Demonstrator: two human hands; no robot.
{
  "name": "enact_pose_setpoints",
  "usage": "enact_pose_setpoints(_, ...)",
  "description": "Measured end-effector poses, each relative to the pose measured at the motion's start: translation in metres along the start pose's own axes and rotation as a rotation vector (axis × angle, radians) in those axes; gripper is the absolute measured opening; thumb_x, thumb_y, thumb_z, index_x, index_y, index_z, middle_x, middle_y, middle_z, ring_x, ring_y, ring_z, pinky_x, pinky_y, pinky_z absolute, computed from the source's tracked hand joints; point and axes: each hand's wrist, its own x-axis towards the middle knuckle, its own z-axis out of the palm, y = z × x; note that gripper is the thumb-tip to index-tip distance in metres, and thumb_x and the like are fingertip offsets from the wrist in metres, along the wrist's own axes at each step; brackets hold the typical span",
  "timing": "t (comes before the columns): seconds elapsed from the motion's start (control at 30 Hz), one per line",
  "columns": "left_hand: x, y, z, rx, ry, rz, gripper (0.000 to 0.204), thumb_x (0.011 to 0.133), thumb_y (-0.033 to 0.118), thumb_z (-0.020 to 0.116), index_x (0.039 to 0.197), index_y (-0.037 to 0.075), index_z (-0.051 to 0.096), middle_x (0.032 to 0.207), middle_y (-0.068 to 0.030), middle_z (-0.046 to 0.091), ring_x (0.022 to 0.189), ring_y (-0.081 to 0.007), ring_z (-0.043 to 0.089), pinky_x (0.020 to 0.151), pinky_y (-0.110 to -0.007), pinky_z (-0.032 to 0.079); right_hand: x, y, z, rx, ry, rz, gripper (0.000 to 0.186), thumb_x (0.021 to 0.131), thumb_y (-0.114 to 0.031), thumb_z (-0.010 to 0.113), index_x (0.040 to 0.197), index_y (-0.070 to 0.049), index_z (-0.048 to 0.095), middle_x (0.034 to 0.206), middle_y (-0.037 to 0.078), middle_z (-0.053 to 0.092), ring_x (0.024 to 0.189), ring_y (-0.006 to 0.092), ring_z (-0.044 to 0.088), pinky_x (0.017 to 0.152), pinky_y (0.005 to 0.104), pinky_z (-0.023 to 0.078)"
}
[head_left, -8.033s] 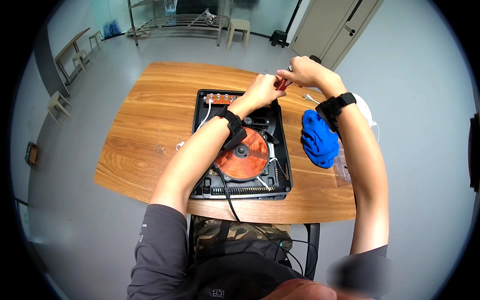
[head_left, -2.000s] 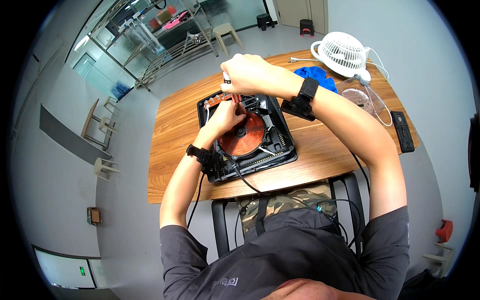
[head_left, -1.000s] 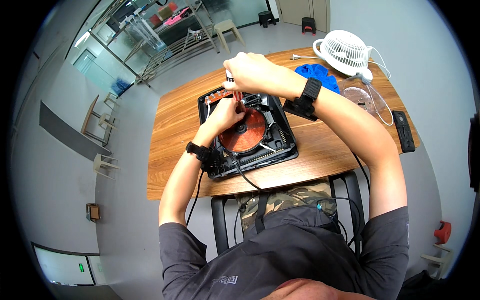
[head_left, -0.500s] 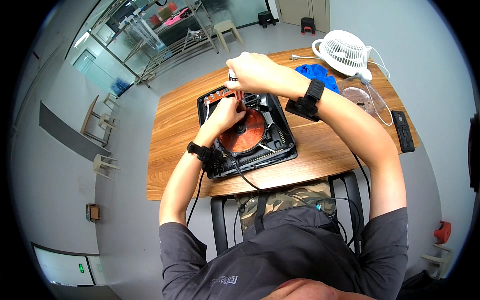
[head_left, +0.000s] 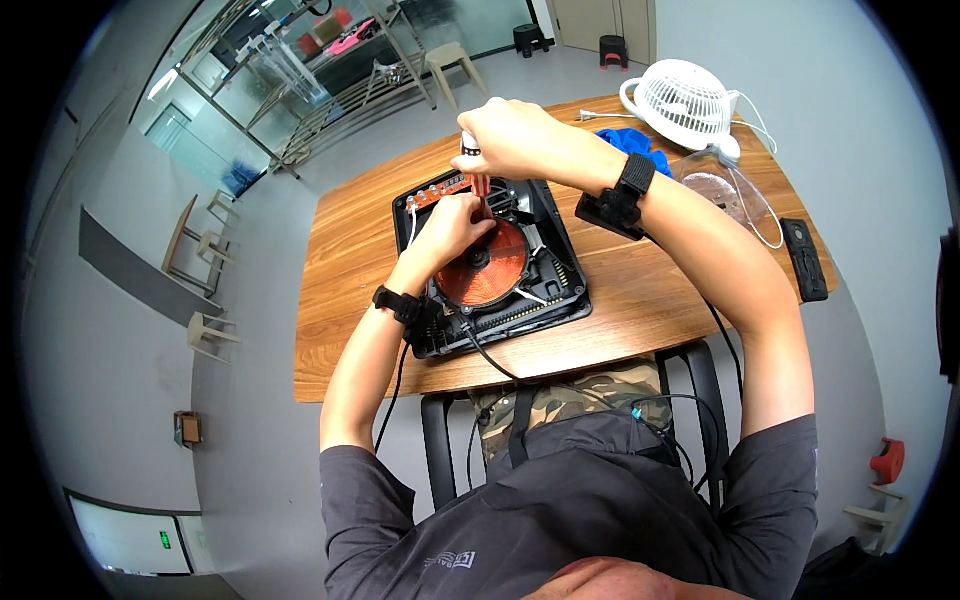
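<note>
An opened induction cooker lies on the table in front of me, its round copper coil and the wiring around it exposed. Over the far side of the coil, my right hand is closed on the handle of an upright screwdriver with red and white stripes. My left hand reaches over the coil's left part, fingers pinched together around the screwdriver's lower end. Those fingers hide the tip. An orange circuit board with several round parts sits at the cooker's far left edge.
On the wooden table, a blue cloth, a white fan with its cord and a clear plastic bag lie at the far right. A black panel rests by the right edge. Black cables run across my lap.
My right hand and wrist have shifted slightly up and to the right, still gripping the screwdriver. My left hand stays almost in place, and the cooker has not visibly moved on the table.
</note>
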Motion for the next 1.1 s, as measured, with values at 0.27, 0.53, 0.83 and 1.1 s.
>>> enact_pose_setpoints(0.27, -0.001, -0.011, 0.006, -0.048, 0.008, 0.0, 0.028, 0.08, 0.012, 0.077, 0.105, 0.001, 0.07, 0.08, -0.0149, 0.07, 0.075, -0.0254, 0.069, 0.075, -0.037, 0.054, -0.002, 0.003, -0.004, -0.014, -0.006, 0.017, 0.047, 0.088, -0.044, 0.068, 0.09, 0.002, 0.066, 0.08, 0.025, 0.069, 0.077, 0.0415, 0.07, 0.071, 0.0471, 0.057)
enact_pose_setpoints(0.53, -0.006, -0.017, 0.006, -0.005, 0.026, 0.034, 0.025, 0.081, 0.012, 0.076, 0.101, 0.0, 0.069, 0.089, -0.0144, 0.067, 0.08, -0.025, 0.067, 0.076, -0.036, 0.054, -0.005, 0.004, -0.005, -0.027, -0.004, 0.03, 0.046, 0.088, -0.044, 0.068, 0.09, 0.001, 0.065, 0.08, 0.024, 0.069, 0.077, 0.041, 0.07, 0.071, 0.047, 0.057)
enact_pose_setpoints(0.83, 0.002, -0.017, 0.008, 0.019, 0.084, 0.079, 0.018, 0.082, 0.011, 0.074, 0.091, -0.003, 0.069, 0.091, -0.0152, 0.065, 0.08, -0.0277, 0.066, 0.074, -0.038, 0.053, -0.005, 0.006, -0.005, -0.026, 0.004, 0.038, 0.046, 0.089, -0.045, 0.067, 0.09, 0.001, 0.065, 0.079, 0.024, 0.069, 0.078, 0.041, 0.07, 0.071, 0.0472, 0.057)
enact_pose_setpoints(1.1, 0.048, -0.025, 0.004, 0.013, 0.115, 0.052, 0.019, 0.078, 0.014, 0.074, 0.087, -0.002, 0.069, 0.084, -0.0168, 0.068, 0.078, -0.0331, 0.067, 0.073, -0.041, 0.053, 0.022, 0.025, -0.017, -0.091, -0.037, 0.082, 0.049, 0.089, -0.047, 0.067, 0.096, 0.002, 0.068, 0.084, 0.026, 0.07, 0.083, 0.0423, 0.07, 0.075, 0.0479, 0.057)
